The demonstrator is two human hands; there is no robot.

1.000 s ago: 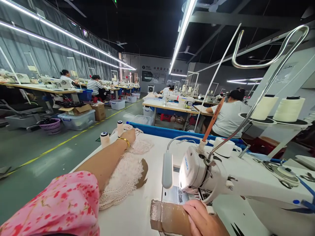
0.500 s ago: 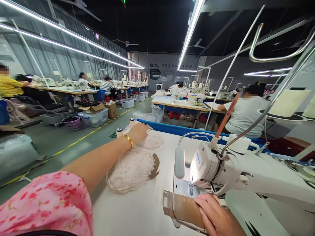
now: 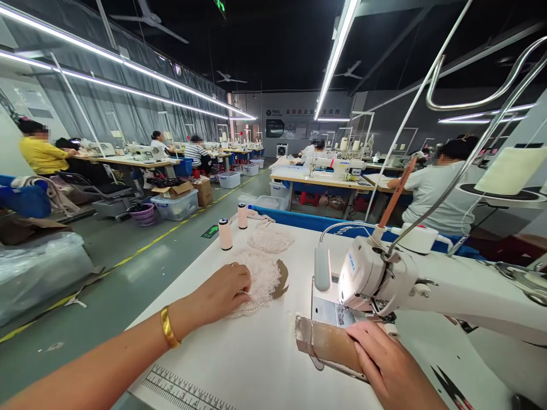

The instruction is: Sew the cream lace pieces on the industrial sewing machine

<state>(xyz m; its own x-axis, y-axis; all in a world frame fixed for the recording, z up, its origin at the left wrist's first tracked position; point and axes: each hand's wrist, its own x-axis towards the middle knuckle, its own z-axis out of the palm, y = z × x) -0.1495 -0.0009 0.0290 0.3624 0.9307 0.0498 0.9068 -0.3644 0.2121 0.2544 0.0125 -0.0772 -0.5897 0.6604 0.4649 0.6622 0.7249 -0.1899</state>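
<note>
My left hand [image 3: 222, 293], with a gold bangle at the wrist, rests on the near edge of a pile of cream lace pieces [image 3: 260, 279] on the white table [image 3: 256, 364]; its fingers curl down onto the lace. My right hand [image 3: 384, 364] lies closed over a brown cardboard block wrapped in tape [image 3: 327, 341], just in front of the needle of the white sewing machine [image 3: 393, 279]. A second small heap of lace [image 3: 270, 240] lies farther back.
Two thread spools [image 3: 225, 234] stand at the table's far left edge, one farther back than the other. A lamp on a bent neck [image 3: 321, 267] hangs by the machine head. A thread stand with cones [image 3: 508, 171] rises at right. Other people sew at tables beyond the aisle.
My left hand has drawn back from the far lace heap to the nearer pile. The view has shifted left and down; my right hand stays on the cardboard block.
</note>
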